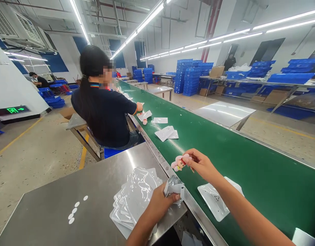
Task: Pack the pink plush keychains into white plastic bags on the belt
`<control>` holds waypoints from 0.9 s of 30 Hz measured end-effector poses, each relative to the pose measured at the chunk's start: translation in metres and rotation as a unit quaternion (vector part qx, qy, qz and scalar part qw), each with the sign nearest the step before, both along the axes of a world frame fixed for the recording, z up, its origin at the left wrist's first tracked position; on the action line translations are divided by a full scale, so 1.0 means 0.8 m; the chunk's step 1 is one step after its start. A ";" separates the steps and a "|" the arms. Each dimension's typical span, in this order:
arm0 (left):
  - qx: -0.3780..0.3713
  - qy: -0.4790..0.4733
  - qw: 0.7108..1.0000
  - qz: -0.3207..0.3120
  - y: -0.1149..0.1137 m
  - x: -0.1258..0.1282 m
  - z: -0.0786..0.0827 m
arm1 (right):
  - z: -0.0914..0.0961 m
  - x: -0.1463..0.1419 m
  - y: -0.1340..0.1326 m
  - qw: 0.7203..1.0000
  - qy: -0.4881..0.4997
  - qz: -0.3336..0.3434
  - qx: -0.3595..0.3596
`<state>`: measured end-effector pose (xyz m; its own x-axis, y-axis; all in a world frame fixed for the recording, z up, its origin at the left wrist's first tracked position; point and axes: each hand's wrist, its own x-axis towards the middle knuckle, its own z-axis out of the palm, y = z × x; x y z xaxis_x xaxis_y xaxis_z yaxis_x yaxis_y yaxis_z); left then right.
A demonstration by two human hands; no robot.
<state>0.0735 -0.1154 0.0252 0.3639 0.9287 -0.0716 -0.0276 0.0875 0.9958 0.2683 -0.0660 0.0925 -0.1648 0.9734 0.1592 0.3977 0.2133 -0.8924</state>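
Note:
My right hand point(198, 163) pinches a small pink and white figurine point(180, 162) with a painted face, above the near edge of the green conveyor belt. Lower and to the left, my left hand point(162, 200) grips a white foil pouch point(174, 187), whose mouth gapes open and shows a silvery inside. The figurine is apart from the pouch, a little above it. A fanned stack of white pouches point(136, 194) lies on the metal table beside my left hand. Under my right forearm, more white pouches point(216, 198) rest on the belt.
Several white round stickers or discs point(74, 210) lie on the metal table point(44, 205). Along the green belt point(193, 133) are pouches point(166, 133) and another small pink figurine point(144, 121). A co-worker point(103, 102) sits ahead on the left, one hand at the belt. Blue crates point(192, 77) stand beyond.

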 end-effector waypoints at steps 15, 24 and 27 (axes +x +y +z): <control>-0.060 0.002 0.997 -0.050 -0.023 0.018 -0.005 | 0.057 0.020 -0.073 0.964 -0.228 0.123 -0.059; -0.047 -0.023 0.994 -0.092 -0.028 0.033 -0.006 | 0.013 0.005 -0.080 0.963 -0.248 0.084 -0.067; -0.052 -0.026 0.996 -0.065 -0.027 0.035 -0.003 | 0.000 0.002 -0.086 0.962 -0.262 0.049 -0.056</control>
<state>0.1011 -0.1370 0.0229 0.4858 0.8624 -0.1427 -0.0599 0.1957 0.9788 0.2695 -0.1344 0.0926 -0.2854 0.9554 -0.0763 0.7824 0.1863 -0.5942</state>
